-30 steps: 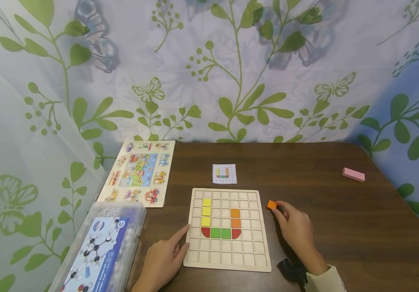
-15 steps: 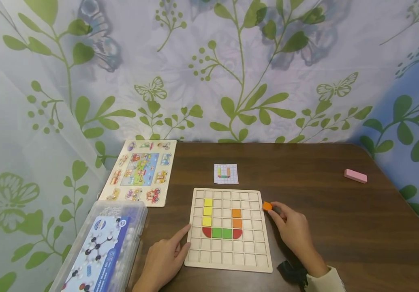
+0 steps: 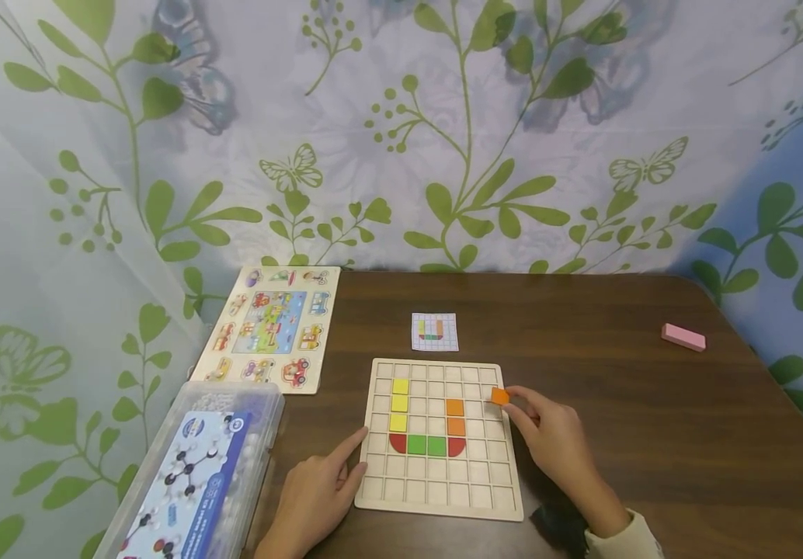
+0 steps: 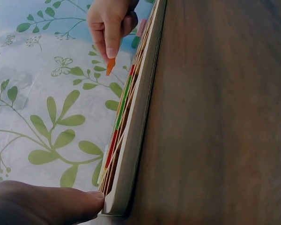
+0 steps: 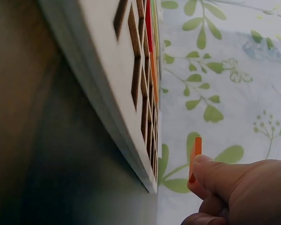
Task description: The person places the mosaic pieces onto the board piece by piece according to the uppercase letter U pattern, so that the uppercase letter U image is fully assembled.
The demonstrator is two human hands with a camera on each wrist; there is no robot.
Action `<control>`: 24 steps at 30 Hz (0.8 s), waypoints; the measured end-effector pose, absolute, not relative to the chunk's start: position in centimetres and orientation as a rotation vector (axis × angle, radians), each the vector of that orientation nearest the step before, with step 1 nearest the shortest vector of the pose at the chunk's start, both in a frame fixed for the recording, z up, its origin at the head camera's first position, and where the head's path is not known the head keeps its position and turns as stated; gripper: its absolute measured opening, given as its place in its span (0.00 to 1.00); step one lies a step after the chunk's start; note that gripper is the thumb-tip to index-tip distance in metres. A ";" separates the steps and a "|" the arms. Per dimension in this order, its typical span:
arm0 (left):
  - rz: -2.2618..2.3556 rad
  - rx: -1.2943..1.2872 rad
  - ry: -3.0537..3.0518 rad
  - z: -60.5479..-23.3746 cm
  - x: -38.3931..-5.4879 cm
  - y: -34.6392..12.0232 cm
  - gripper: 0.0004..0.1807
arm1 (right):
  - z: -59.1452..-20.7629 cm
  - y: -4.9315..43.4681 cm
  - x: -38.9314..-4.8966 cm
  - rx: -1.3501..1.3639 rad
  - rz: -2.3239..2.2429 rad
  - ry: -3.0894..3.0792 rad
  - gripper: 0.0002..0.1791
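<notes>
My right hand [image 3: 551, 435] pinches an orange square tile [image 3: 499, 397] between thumb and finger, held above the right edge of a wooden grid board [image 3: 436, 497]. In the right wrist view the same orange tile [image 5: 195, 159] appears edge-on, apart from the board. On the board lie yellow tiles [image 3: 399, 403] in a column, two green tiles [image 3: 416, 445], two red rounded corner tiles [image 3: 456, 446] and two orange tiles [image 3: 455, 426], together forming a U shape. My left hand [image 3: 318, 489] touches the board's left edge with straightened index finger and thumb.
A small printed pattern card [image 3: 434, 332] lies behind the board. To the left are a vehicle picture puzzle [image 3: 272, 326] and a clear plastic molecular model kit box [image 3: 192, 481]. A pink block [image 3: 684, 337] rests at the far right of the brown table [image 3: 583, 326].
My right hand has carried the orange tile leftward, from beside the board to over its right edge. The left hand stays at the board's left edge.
</notes>
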State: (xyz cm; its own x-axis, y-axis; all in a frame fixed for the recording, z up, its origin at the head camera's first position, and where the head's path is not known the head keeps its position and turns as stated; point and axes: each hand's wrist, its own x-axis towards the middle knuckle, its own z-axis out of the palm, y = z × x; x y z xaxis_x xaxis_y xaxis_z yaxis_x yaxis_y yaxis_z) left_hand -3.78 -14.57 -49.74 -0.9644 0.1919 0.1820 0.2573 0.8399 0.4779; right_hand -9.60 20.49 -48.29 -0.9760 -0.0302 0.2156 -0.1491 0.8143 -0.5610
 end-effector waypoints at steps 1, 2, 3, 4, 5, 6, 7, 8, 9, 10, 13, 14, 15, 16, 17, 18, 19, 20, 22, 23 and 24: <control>-0.780 -0.356 -2.891 -49.7 -3.8 -14.6 0.23 | -48.2 20.4 -9.6 0.144 0.898 -2.799 0.18; -0.781 -0.358 -2.890 -49.8 -3.8 -14.6 0.23 | -48.1 20.3 -9.6 0.147 0.907 -2.795 0.18; -0.778 -0.360 -2.888 -49.8 -3.8 -14.6 0.23 | -48.0 20.2 -9.7 0.146 0.916 -2.797 0.18; -0.778 -0.362 -2.883 -49.8 -3.8 -14.6 0.23 | -47.9 20.0 -9.7 0.145 0.926 -2.797 0.18; -0.777 -0.364 -2.879 -49.9 -3.8 -14.6 0.23 | -47.7 19.9 -9.7 0.143 0.934 -2.799 0.18; -0.774 -0.365 -2.875 -49.9 -3.8 -14.6 0.23 | -47.6 19.7 -9.7 0.142 0.943 -2.800 0.19; -0.773 -0.368 -2.870 -49.9 -3.7 -14.6 0.23 | -47.4 19.5 -9.7 0.139 0.951 -2.803 0.19; -0.771 -0.369 -2.865 -49.9 -3.7 -14.6 0.23 | -47.2 19.3 -9.7 0.139 0.957 -2.804 0.19; -0.770 -0.369 -2.860 -49.9 -3.7 -14.6 0.23 | -47.1 19.1 -9.8 0.139 0.965 -2.807 0.19; -0.772 -0.369 -2.855 -49.9 -3.7 -14.6 0.23 | -46.9 19.0 -9.8 0.142 0.971 -2.807 0.19; -0.786 -0.373 -2.835 -49.9 -3.6 -14.6 0.23 | -46.7 18.4 -10.0 0.141 0.987 -2.819 0.19; -0.791 -0.374 -2.831 -49.9 -3.6 -14.5 0.23 | -46.7 18.2 -10.0 0.143 0.991 -2.822 0.19; -0.797 -0.377 -2.825 -49.9 -3.6 -14.5 0.23 | -46.7 18.0 -10.1 0.140 0.997 -2.827 0.19; -0.802 -0.379 -2.821 -49.9 -3.5 -14.5 0.23 | -46.6 17.9 -10.1 0.140 1.004 -2.832 0.19; -0.808 -0.381 -2.819 -49.9 -3.5 -14.5 0.23 | -46.6 17.7 -10.2 0.138 1.014 -2.835 0.19; -0.809 -0.381 -2.819 -49.8 -3.5 -14.5 0.23 | -46.6 17.5 -10.2 0.140 1.026 -2.835 0.19; -0.809 -0.384 -2.821 -49.8 -3.5 -14.5 0.23 | -46.6 17.4 -10.2 0.140 1.037 -2.834 0.19; -0.808 -0.382 -2.825 -49.8 -3.5 -14.5 0.23 | -46.5 17.2 -10.3 0.143 1.043 -2.833 0.19; -0.808 -0.377 -2.829 -49.8 -3.6 -14.4 0.23 | -46.6 16.9 -10.4 0.155 1.053 -2.832 0.19; -0.806 -0.375 -2.833 -49.8 -3.6 -14.4 0.23 | -46.6 16.7 -10.5 0.158 1.053 -2.834 0.19; -0.804 -0.373 -2.837 -49.8 -3.6 -14.4 0.23 | -46.7 16.6 -10.6 0.162 1.051 -2.839 0.19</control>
State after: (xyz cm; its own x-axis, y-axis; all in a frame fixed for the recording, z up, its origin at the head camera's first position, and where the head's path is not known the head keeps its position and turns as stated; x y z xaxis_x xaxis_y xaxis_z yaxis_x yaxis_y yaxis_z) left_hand -3.56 -14.43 -49.78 -0.9544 0.1924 0.2281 0.2835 0.8235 0.4915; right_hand -10.61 16.60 -46.69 -0.9883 -0.0614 0.1399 -0.1377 0.7546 -0.6415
